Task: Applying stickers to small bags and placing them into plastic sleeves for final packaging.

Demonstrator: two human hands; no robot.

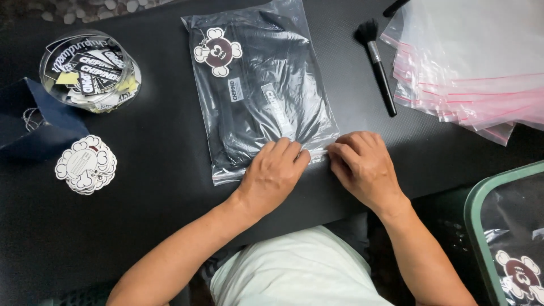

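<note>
A clear plastic bag lies on the black table, holding a folded black garment and a flower-shaped cartoon sticker. My left hand presses its fingertips on the bag's near edge. My right hand pinches the same edge at the bag's near right corner, fingers curled on the plastic strip. Both hands touch the bag side by side, almost meeting.
A round clear tub of stickers and a pile of flower-shaped tags sit at the left beside a dark blue pouch. A black brush and a stack of empty zip bags lie at the right. A green-rimmed bin stands lower right.
</note>
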